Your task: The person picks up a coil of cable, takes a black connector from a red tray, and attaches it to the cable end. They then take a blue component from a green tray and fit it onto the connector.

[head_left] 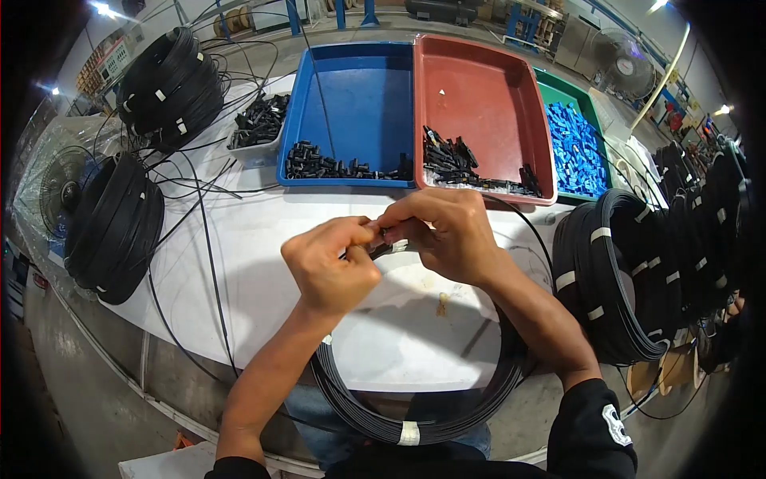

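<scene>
Pinching the black cable coil (pixel 415 423) between them, left hand (pixel 331 267) and right hand (pixel 447 231) meet fingertip to fingertip.

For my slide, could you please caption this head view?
Both hands, left hand and right hand, pinch a black cable coil end over a white table, before parts trays.

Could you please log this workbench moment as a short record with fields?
left hand: pinching the cable end together with the right hand
right hand: fingers closed on the same spot
cable coil: black, taped white, looped around both forearms
blue tray: black small parts along its near edge
red tray: black parts at near edge
green tray: blue parts
table: white top
side coils: stacked at right
</scene>
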Demonstrator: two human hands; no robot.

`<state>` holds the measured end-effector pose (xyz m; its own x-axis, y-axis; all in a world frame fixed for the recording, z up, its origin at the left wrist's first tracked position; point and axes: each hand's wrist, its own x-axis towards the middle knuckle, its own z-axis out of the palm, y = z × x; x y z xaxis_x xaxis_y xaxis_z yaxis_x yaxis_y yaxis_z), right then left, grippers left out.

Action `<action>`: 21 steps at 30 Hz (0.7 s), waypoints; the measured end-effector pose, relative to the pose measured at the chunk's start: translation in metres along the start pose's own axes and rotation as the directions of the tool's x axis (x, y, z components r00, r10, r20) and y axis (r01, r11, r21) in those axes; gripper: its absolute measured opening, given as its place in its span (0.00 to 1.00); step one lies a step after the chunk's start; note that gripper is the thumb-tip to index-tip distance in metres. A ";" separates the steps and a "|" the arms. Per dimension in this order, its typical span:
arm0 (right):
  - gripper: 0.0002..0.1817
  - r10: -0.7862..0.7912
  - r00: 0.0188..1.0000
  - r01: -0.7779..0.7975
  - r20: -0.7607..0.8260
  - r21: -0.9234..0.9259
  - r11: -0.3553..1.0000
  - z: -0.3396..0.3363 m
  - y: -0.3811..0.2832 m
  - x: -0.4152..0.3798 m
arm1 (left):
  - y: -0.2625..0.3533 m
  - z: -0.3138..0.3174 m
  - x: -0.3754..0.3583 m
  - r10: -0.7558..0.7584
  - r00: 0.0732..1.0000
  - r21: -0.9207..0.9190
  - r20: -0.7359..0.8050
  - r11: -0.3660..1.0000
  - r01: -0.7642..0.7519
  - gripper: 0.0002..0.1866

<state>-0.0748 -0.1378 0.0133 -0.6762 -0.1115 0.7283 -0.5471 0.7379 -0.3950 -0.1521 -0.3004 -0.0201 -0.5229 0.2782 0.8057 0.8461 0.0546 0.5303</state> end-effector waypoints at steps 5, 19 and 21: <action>0.15 0.127 0.980 -0.132 0.151 0.022 0.991 -0.003 -0.003 0.001 | 0.011 -0.006 0.001 0.320 0.947 0.260 -0.007 0.915 -0.308 0.10; 0.11 -0.085 0.993 0.083 -0.085 -0.022 0.996 0.004 0.021 -0.004 | -0.002 -0.004 0.008 -0.500 0.839 -0.381 0.215 0.748 0.544 0.06; 0.13 -0.175 0.980 0.167 -0.097 -0.089 0.982 0.004 0.017 -0.002 | 0.001 -0.004 0.010 -0.566 0.781 -0.406 0.263 0.670 0.622 0.09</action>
<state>-0.0848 -0.1273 0.0027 -0.5186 -0.1736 0.8372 -0.6059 0.7655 -0.2165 -0.1567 -0.3013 -0.0109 -0.8604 0.4384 0.2600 0.1997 -0.1794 0.9633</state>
